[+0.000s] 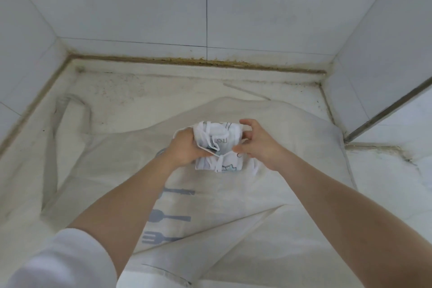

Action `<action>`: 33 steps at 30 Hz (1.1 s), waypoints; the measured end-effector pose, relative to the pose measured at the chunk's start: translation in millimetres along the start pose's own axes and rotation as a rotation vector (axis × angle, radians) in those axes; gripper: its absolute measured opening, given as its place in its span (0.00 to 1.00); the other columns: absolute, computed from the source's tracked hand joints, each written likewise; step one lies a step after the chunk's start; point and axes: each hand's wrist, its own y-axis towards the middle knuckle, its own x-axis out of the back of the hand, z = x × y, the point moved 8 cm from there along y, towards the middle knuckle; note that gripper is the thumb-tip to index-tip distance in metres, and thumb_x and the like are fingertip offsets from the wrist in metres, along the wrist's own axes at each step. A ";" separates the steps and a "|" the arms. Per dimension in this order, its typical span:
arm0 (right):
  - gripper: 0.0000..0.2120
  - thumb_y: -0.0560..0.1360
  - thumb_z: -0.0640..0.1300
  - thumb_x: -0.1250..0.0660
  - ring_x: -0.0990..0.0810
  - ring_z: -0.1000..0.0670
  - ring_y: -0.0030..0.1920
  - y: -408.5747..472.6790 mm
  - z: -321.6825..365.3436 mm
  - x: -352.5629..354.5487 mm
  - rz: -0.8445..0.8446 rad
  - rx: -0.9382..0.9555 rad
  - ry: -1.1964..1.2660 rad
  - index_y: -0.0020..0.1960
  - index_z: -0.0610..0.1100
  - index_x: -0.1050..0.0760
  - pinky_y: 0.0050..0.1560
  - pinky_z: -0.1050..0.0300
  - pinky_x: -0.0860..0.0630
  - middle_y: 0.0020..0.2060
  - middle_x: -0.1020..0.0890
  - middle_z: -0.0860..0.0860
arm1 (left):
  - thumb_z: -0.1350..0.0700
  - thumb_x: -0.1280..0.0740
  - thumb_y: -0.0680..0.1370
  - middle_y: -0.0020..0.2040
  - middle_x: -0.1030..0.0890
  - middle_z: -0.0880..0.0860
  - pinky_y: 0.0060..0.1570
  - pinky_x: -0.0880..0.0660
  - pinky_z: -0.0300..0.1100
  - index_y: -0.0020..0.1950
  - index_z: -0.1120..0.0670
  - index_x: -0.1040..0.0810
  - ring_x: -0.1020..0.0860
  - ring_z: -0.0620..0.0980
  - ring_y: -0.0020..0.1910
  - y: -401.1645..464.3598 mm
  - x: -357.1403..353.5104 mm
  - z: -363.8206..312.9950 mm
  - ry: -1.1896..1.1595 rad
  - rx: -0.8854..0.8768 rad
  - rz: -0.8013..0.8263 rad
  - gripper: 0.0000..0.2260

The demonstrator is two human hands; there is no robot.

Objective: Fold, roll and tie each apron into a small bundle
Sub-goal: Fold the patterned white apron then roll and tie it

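Head view: we hold 1 rolled white bundle (218, 147) above the middle of the worktop (112, 91), over a second apron (233, 206) lying spread flat. Left hand (187, 149) grips the bundle's left end, a thin tie string (205, 147) crossing its fingers. Right hand (257, 142) pinches at the right side, upper fingers loose. Cloth looks light, soft and likely to spring open; best held clamped at both ends while knotting.
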 end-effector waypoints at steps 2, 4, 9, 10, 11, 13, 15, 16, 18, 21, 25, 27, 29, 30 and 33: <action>0.29 0.67 0.30 0.29 0.22 0.49 0.43 -3.6 22.6 11.1 -0.040 0.165 -0.186 0.62 0.49 0.32 0.43 0.56 0.23 0.49 0.22 0.47 | 0.41 0.25 0.59 0.54 0.19 0.49 0.55 0.25 0.45 0.54 0.51 0.22 0.21 0.49 0.53 4.1 11.4 -22.9 0.088 -0.087 0.011 0.27; 0.22 0.68 0.31 0.30 0.23 0.47 0.47 -12.6 44.8 22.5 -0.102 0.353 -0.463 0.59 0.45 0.27 0.47 0.57 0.26 0.50 0.23 0.47 | 0.49 0.26 0.67 0.51 0.19 0.51 0.50 0.28 0.41 0.53 0.53 0.22 0.21 0.51 0.52 3.3 15.2 -46.7 0.192 -0.212 0.067 0.17; 0.19 0.75 0.33 0.42 0.29 0.48 0.45 -29.2 39.0 13.1 0.046 0.444 -1.052 0.63 0.46 0.29 0.43 0.58 0.33 0.58 0.30 0.48 | 0.58 0.41 0.80 0.52 0.21 0.57 0.43 0.34 0.40 0.58 0.55 0.23 0.24 0.55 0.51 -4.4 -4.3 -45.8 0.841 -0.131 0.221 0.10; 0.20 0.75 0.33 0.42 0.29 0.47 0.46 -30.5 28.9 9.4 0.090 0.424 -1.129 0.64 0.46 0.29 0.43 0.58 0.34 0.59 0.31 0.48 | 0.57 0.41 0.80 0.54 0.21 0.56 0.45 0.33 0.40 0.58 0.55 0.23 0.24 0.54 0.53 -6.9 -14.0 -40.0 0.877 -0.094 0.297 0.10; 0.19 0.76 0.34 0.43 0.28 0.45 0.48 -32.2 16.6 6.7 0.146 0.377 -1.166 0.65 0.47 0.30 0.44 0.57 0.33 0.60 0.31 0.47 | 0.56 0.41 0.80 0.55 0.22 0.55 0.48 0.32 0.41 0.57 0.54 0.23 0.25 0.54 0.55 -11.0 -24.2 -34.7 0.904 -0.069 0.367 0.10; 0.17 0.77 0.36 0.43 0.26 0.42 0.54 -38.4 -8.7 1.6 0.279 0.276 -1.207 0.64 0.46 0.29 0.46 0.55 0.33 0.60 0.30 0.46 | 0.52 0.40 0.78 0.54 0.22 0.53 0.50 0.31 0.43 0.52 0.53 0.24 0.25 0.52 0.52 -18.5 -37.4 -23.0 0.935 -0.001 0.488 0.08; 0.17 0.75 0.36 0.42 0.25 0.42 0.54 -42.6 -26.4 0.8 0.348 0.201 -1.259 0.62 0.47 0.28 0.43 0.55 0.33 0.59 0.29 0.48 | 0.50 0.40 0.78 0.50 0.24 0.54 0.47 0.31 0.42 0.47 0.55 0.25 0.27 0.52 0.48 -24.6 -46.2 -17.7 0.930 0.044 0.591 0.09; 0.17 0.75 0.35 0.42 0.25 0.44 0.54 -43.1 -30.4 3.1 0.337 0.181 -1.263 0.60 0.48 0.27 0.44 0.55 0.31 0.59 0.29 0.50 | 0.51 0.40 0.78 0.49 0.24 0.54 0.47 0.31 0.42 0.47 0.56 0.23 0.27 0.52 0.47 -25.7 -49.7 -18.6 0.924 0.053 0.614 0.11; 0.14 0.75 0.39 0.42 0.25 0.45 0.54 -40.1 -25.9 1.9 0.299 0.154 -1.244 0.56 0.47 0.23 0.50 0.52 0.27 0.56 0.26 0.50 | 0.52 0.41 0.79 0.50 0.22 0.56 0.49 0.30 0.43 0.49 0.57 0.22 0.25 0.54 0.51 -22.2 -47.7 -28.8 0.928 0.011 0.579 0.11; 0.14 0.77 0.50 0.42 0.25 0.46 0.47 -31.8 -23.2 -1.0 0.285 0.064 -1.191 0.40 0.44 0.24 0.43 0.53 0.28 0.42 0.24 0.49 | 0.49 0.40 0.80 0.52 0.21 0.54 0.57 0.33 0.42 0.52 0.54 0.21 0.25 0.53 0.56 -4.9 -46.0 -67.7 1.058 -0.179 0.367 0.12; 0.25 0.75 0.65 0.41 0.29 0.50 0.38 -22.5 -27.6 2.3 0.227 -0.009 -1.072 0.29 0.47 0.34 0.32 0.60 0.38 0.29 0.29 0.52 | 0.48 0.43 0.80 0.58 0.27 0.51 0.64 0.44 0.45 0.58 0.52 0.24 0.33 0.52 0.63 1.1 -79.6 -108.8 1.255 -0.423 0.226 0.14; 0.24 0.74 0.66 0.41 0.27 0.51 0.40 -20.9 -32.1 5.1 0.211 -0.053 -0.942 0.30 0.48 0.32 0.37 0.59 0.34 0.30 0.27 0.52 | 0.52 0.43 0.80 0.62 0.31 0.51 0.71 0.54 0.50 0.60 0.53 0.25 0.39 0.53 0.68 -1.5 -90.3 -105.1 1.265 -0.439 0.198 0.13; 0.24 0.73 0.68 0.42 0.26 0.51 0.40 -20.9 -36.0 6.5 0.206 -0.097 -0.872 0.31 0.49 0.30 0.41 0.58 0.33 0.32 0.25 0.52 | 0.56 0.43 0.80 0.64 0.33 0.50 0.71 0.64 0.55 0.60 0.55 0.26 0.44 0.53 0.71 -4.6 -93.2 -96.0 1.267 -0.442 0.200 0.11; 0.25 0.72 0.70 0.42 0.25 0.51 0.40 -20.0 -38.0 6.3 0.203 -0.108 -0.870 0.32 0.49 0.30 0.41 0.58 0.33 0.32 0.24 0.52 | 0.57 0.43 0.80 0.65 0.34 0.50 0.70 0.65 0.56 0.59 0.55 0.26 0.46 0.53 0.72 -5.6 -93.3 -91.2 1.255 -0.427 0.220 0.11; 0.30 0.68 0.75 0.44 0.25 0.52 0.36 -17.0 -38.7 3.1 0.168 -0.127 -0.910 0.30 0.48 0.30 0.37 0.58 0.33 0.30 0.24 0.52 | 0.56 0.42 0.79 0.64 0.32 0.49 0.72 0.60 0.52 0.59 0.54 0.25 0.45 0.52 0.71 -4.4 -85.3 -82.9 1.123 -0.319 0.291 0.11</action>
